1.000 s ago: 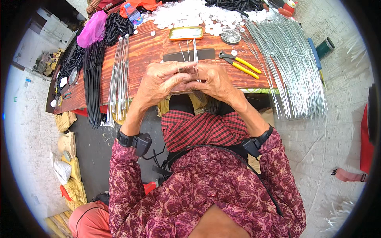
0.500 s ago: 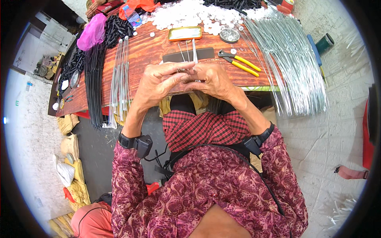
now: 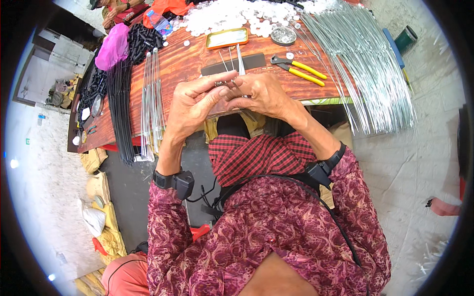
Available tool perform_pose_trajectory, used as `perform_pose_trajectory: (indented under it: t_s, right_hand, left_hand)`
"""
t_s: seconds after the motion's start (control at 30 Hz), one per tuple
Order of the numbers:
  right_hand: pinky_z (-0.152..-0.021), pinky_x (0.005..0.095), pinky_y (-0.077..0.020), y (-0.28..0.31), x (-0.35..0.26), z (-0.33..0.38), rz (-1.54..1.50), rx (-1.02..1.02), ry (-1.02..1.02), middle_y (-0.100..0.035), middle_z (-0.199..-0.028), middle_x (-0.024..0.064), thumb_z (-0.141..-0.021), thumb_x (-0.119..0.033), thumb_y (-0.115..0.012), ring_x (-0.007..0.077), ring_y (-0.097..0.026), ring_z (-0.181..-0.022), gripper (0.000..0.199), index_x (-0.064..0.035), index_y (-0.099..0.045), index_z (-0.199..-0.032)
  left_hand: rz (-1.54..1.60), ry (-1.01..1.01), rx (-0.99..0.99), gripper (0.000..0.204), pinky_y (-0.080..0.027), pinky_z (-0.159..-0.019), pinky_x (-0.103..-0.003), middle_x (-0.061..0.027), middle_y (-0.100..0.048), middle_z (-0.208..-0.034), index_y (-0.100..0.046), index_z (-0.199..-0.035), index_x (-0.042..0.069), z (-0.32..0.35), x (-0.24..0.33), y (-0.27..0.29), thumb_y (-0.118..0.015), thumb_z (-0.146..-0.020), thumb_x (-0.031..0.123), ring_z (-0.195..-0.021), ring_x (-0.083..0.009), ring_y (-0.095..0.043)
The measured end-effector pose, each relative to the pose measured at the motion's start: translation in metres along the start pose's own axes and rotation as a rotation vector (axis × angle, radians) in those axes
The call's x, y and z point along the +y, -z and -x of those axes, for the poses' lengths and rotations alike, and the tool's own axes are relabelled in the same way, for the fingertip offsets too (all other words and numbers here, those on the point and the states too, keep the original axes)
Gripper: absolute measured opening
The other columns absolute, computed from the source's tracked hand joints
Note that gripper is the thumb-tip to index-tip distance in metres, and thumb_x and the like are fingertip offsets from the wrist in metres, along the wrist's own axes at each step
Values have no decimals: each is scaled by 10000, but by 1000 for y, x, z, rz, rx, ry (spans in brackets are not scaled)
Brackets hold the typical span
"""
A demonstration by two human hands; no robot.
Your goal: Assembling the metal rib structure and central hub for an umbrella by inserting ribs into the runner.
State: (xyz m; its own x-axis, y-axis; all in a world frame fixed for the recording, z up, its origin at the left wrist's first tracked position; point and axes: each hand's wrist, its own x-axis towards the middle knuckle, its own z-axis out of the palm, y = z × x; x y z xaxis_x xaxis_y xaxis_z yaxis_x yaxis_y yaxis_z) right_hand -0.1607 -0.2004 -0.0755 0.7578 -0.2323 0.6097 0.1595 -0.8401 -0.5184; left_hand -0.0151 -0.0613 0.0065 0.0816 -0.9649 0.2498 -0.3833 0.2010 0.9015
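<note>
My left hand point(image 3: 193, 102) and my right hand point(image 3: 266, 97) meet over the near edge of the table. The left thumb and fingers pinch the small ends of some thin metal rods point(image 3: 225, 84). My right hand's fingers are curled round the same rods, and its fingertips almost touch the left ones. The rods' shafts are mostly hidden by the hands. Just beyond my fingers, a few more thin metal rods point(image 3: 240, 58) stick out across a dark flat bar point(image 3: 254, 61). Yellow-handled pliers point(image 3: 306, 73) lie to the right of my right hand.
A large bundle of silvery rods point(image 3: 363, 69) overhangs the right edge. Black rods point(image 3: 118, 108) and clear-headed rods point(image 3: 152, 98) lie at left. Behind are a yellow-rimmed tin point(image 3: 227, 38), a round dish point(image 3: 283, 35), white discs point(image 3: 217, 17) and black pieces point(image 3: 143, 39). Another person's hand point(image 3: 114, 12) shows far left.
The view has shifted slightly, so the table and rods sit a little differently in it. My fingers have shifted slightly on the rod ends, which stay pinched between both hands.
</note>
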Motion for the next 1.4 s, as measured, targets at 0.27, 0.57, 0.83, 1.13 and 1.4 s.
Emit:
perform_pose_trajectory:
  t_s: [0.27,0.57,0.83,1.13,1.4]
  right_hand:
    - [-637,441,-505,3,-5,-3,-31,-91,-98,-680,-842,117,-769,-348,-741,345,-661,-783,314,-127,-696,-987]
    - [-680,435,-518,8,-5,-2,-129,-107,-77,-687,-885,131,-737,-373,-768,339,-666,-805,393,-101,-703,-1014]
    - [-786,394,-521,66,-35,-20,-110,151,10,-642,-1093,80,-790,-219,-710,286,-645,-913,378,-143,-672,-1158]
    - [-840,427,-514,70,-38,-32,230,70,298,-622,-1139,53,-770,-45,-587,307,-605,-1027,475,-276,-670,-1177]
    - [-843,422,-513,68,-39,-33,306,79,300,-626,-1145,65,-782,-76,-612,273,-621,-1025,464,-265,-653,-1203]
  left_hand:
    - [79,67,25,304,-523,-918,-316,-157,-708,-1070,-635,-1214,-16,0,1,-11,-613,-913,19,-1034,-194,-662]
    - [-29,37,91,246,-549,-842,-296,-150,-720,-1026,-675,-1140,-29,1,1,-12,-640,-901,19,-946,-181,-687]
    - [36,47,96,226,-548,-802,-256,-117,-728,-1002,-695,-1110,-17,-5,1,-14,-651,-891,15,-911,-137,-680]
    - [14,6,135,179,-531,-712,-227,-51,-730,-926,-725,-1046,8,-8,-12,-9,-666,-877,11,-827,-86,-656]
    - [101,22,188,200,-535,-775,-237,-76,-722,-985,-712,-1073,-7,-8,-5,-9,-662,-880,5,-900,-102,-653]
